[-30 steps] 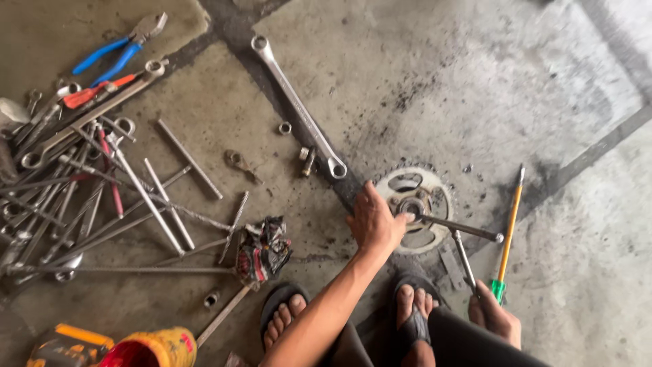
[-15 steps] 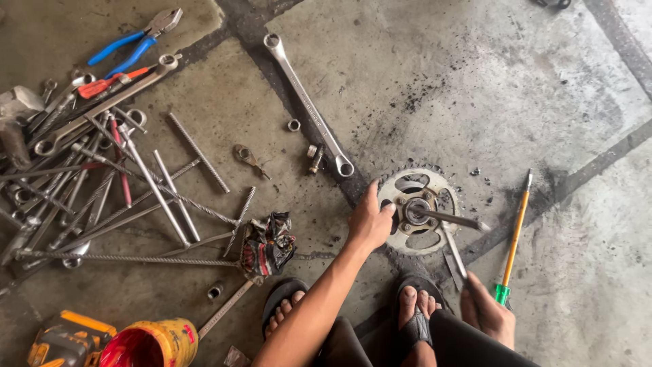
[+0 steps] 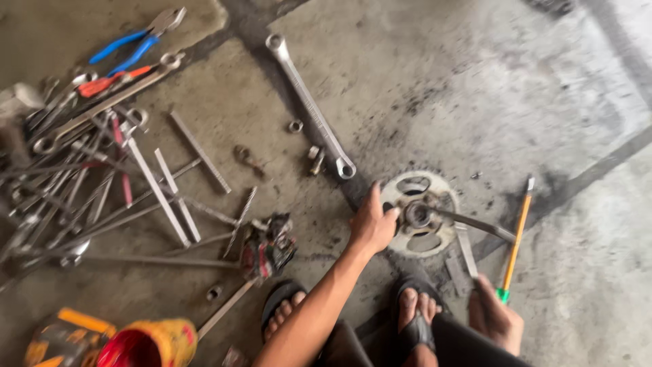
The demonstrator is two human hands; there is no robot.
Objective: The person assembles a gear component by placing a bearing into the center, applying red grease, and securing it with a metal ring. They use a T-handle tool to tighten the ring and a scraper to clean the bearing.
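Head view, looking down at a stained concrete floor (image 3: pixel 475 81). Left hand (image 3: pixel 372 223) rests on the left rim of a toothed sprocket (image 3: pixel 420 212) lying flat on the floor just ahead of the person's sandalled feet (image 3: pixel 414 316); fingers curled over the rim, thumb on the hub side, gripping it. Right hand (image 3: pixel 496 316) sits low right, closed around the near end of a flat metal bar (image 3: pixel 466 250) that runs up toward the sprocket's hub; fingers wrapped together, fingertips not visible. A second dark rod (image 3: pixel 475 223) lies across the hub, pointing right. Screwdriver with yellow shaft and green tip (image 3: pixel 514 243) lies on the floor just right of the bar, apart from the sprocket. Long ring wrench (image 3: pixel 310 105) lies diagonally above the sprocket, lower end near the left hand; a small nut (image 3: pixel 295 126) beside it. To the left, a loose heap of wrenches and rods (image 3: pixel 102 170), with blue-handled pliers (image 3: pixel 132 42) at the top. Greasy rag (image 3: pixel 266 246) left of the forearm. Red-and-yellow tin (image 3: pixel 146 343) at bottom left.
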